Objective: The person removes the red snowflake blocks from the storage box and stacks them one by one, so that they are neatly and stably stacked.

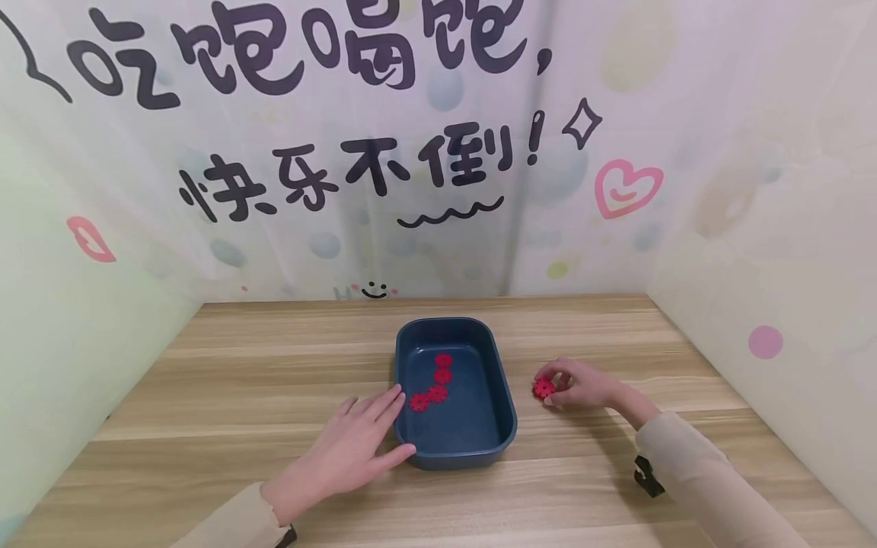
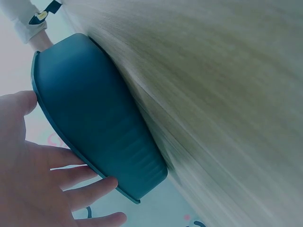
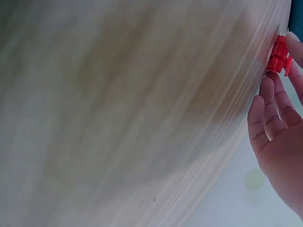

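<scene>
A dark blue rectangular tub point(image 1: 473, 455) with rounded corners holds several red notched discs point(image 1: 437, 393) in a bent row on its floor. Against the tub's left rim rests my left hand point(image 1: 346, 449), fingers spread and mostly straight; the left wrist view shows the hand point(image 2: 42, 175) along the tub's outer wall point(image 2: 90, 99). To the right of the tub, my right hand point(image 1: 581, 383) pinches red notched discs point(image 1: 544, 388) between thumb and fingers, low over the table. From the right wrist, these discs point(image 3: 278, 56) look like a small stack beside the fingertips.
The tub stands on a wood-grain table point(image 1: 274, 365). A white printed curtain point(image 1: 384, 251) closes off the back, with pale walls point(image 1: 767, 251) at both sides. A black strap point(image 1: 647, 477) hangs below the right sleeve.
</scene>
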`<state>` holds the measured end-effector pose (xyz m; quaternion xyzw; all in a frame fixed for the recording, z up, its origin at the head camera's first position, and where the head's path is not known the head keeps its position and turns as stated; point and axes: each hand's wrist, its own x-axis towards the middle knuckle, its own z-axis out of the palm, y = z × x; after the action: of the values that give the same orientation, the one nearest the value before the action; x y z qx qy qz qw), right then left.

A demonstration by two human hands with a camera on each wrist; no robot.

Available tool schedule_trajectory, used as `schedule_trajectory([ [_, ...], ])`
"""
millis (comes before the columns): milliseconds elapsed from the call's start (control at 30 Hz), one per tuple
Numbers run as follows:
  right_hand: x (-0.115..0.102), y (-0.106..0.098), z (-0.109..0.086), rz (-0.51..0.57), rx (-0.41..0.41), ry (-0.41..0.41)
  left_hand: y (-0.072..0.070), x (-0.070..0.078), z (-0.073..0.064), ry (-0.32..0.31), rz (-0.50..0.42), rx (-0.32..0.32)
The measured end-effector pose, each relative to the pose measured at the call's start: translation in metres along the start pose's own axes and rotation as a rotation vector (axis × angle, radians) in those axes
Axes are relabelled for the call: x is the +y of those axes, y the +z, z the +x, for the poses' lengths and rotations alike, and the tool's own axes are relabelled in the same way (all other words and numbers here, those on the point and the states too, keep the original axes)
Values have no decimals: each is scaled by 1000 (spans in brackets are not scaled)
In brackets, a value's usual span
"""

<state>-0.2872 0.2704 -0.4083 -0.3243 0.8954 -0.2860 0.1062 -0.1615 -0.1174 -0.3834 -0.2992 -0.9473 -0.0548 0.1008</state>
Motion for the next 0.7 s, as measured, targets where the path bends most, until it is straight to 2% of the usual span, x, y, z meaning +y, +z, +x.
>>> schedule_trajectory([
  [700,-2,0,0,-6,-3,6,-1,0,0,-5,-17,0],
])
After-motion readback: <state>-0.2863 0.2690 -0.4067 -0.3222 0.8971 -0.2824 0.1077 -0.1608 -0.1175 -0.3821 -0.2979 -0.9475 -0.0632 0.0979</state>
